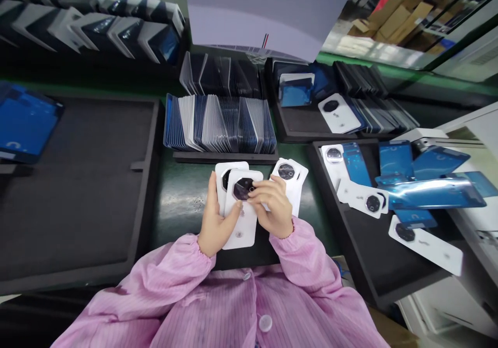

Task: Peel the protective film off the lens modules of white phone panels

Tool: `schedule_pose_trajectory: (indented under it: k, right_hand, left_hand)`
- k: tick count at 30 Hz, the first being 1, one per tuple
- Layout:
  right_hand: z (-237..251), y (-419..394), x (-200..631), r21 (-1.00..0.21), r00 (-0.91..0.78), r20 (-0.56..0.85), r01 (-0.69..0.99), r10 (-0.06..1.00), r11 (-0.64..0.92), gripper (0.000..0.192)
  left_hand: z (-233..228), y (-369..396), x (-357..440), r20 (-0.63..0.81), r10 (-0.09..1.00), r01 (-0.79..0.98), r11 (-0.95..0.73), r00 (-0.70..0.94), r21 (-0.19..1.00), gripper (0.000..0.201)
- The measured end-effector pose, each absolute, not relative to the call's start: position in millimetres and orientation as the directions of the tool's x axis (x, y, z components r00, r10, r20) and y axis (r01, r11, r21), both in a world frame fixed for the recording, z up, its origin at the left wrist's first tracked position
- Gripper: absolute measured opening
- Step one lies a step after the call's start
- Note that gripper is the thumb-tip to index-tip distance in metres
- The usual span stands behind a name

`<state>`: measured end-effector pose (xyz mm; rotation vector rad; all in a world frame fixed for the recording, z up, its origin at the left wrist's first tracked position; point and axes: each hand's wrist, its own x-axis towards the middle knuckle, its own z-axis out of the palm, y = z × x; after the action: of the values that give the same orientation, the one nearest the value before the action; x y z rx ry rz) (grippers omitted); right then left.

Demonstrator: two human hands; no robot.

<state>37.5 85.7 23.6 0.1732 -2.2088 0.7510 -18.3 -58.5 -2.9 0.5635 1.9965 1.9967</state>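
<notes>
In front of my chest, my left hand is closed round two overlapping white phone back covers. The upper phone back cover has a dark camera window near its top. Behind it, shifted left, the other cover shows partly. My right hand is closed at the upper cover's right edge, fingertips bent over the camera window and thumb lower down. Whether a film or small part is pinched there, I cannot tell. Just beyond my right hand lie more white covers, partly hidden by it.
A rack of upright panels stands ahead. To the left is a dark foam tray with blue-filmed panels. On the right, another dark tray holds scattered white covers and blue film pieces. A large pale board rises behind.
</notes>
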Motion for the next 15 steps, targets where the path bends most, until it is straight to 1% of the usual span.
schedule_pose_trajectory:
  k: [1,3,6,9,12,15]
  right_hand:
    - [22.4,84.9,37.9,-0.427,-0.681,0.731,-0.404,0.045,0.809,0.017]
    - [20.3,83.0,38.7,-0.386,-0.668,0.743,-0.477,-0.04,0.789,0.02]
    - [19.1,80.6,39.7,-0.367,-0.644,0.759,-0.546,-0.097,0.753,0.022]
    - [19.8,79.5,40.4,-0.376,-0.628,0.771,-0.583,-0.106,0.721,0.021]
    - [21.2,79.4,40.7,-0.403,-0.63,0.772,-0.586,-0.083,0.703,0.022]
    - [22.4,79.6,40.8,-0.431,-0.636,0.769,-0.589,-0.063,0.684,0.027]
  left_hand:
    - [-1.8,-58.2,-19.3,0.064,0.446,0.051,-0.043,-0.893,0.998,0.081]
    - [0.2,-58.2,-21.8,0.014,0.445,-0.02,-0.072,-0.895,0.997,0.08]
    - [1.7,-59.3,-24.9,-0.028,0.446,-0.081,-0.099,-0.894,0.992,0.084]
    - [2.3,-60.4,-25.9,-0.031,0.441,-0.092,-0.119,-0.897,0.989,0.086]
    - [3.6,-60.8,-25.6,-0.042,0.438,-0.107,-0.126,-0.898,0.986,0.086]
    - [5.7,-60.9,-24.8,-0.048,0.437,-0.118,-0.135,-0.898,0.984,0.087]
